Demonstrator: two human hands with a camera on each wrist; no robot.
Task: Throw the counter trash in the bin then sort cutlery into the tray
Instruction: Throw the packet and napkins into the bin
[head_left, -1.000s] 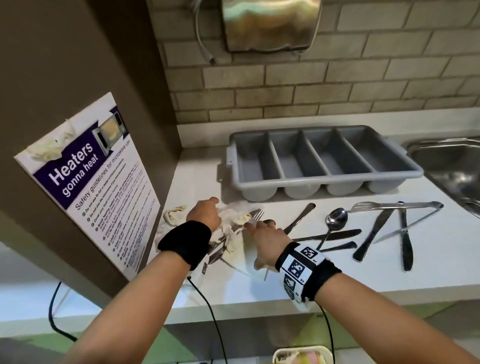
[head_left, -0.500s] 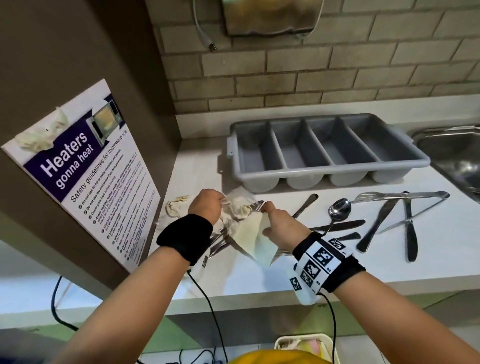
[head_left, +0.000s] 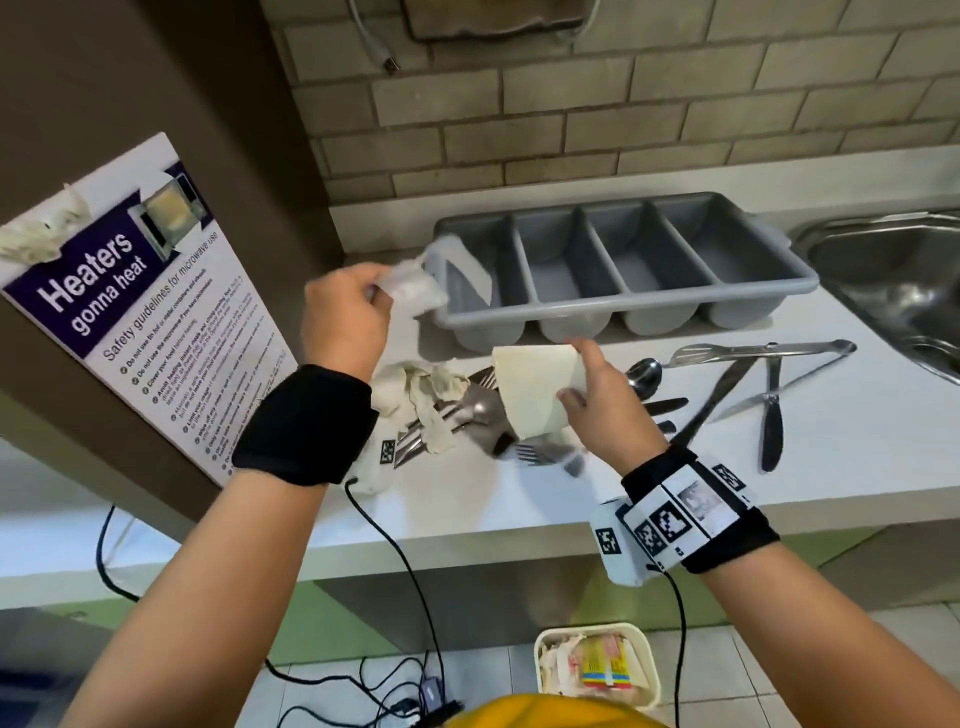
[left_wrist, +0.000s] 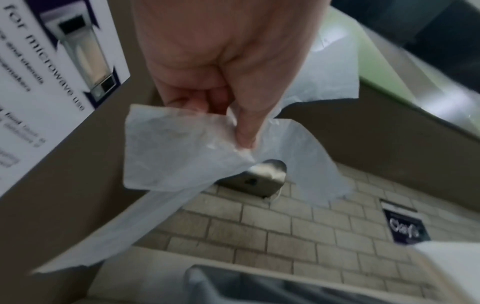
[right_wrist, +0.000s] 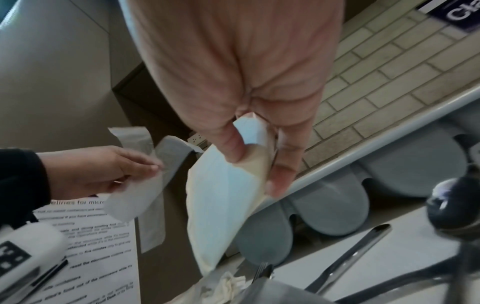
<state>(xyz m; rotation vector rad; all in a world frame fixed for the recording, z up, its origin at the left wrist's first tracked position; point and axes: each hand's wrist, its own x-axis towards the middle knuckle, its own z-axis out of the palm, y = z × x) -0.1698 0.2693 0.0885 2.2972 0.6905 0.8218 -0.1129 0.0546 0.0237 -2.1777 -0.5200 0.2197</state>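
Paper napkin (head_left: 535, 389) between right fingertips (head_left: 576, 347)

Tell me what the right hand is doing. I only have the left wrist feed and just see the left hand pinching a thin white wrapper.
Observer: The right hand pinches a folded cream napkin between thumb and fingers, lifted above the counter.
Operator: Any trash on the counter?
Observer: Yes, a crumpled tissue lies across the forks near the left end.
Operator: Bin visible?
Observer: Yes, a cream bin sits on the floor below the counter edge, with wrappers inside.
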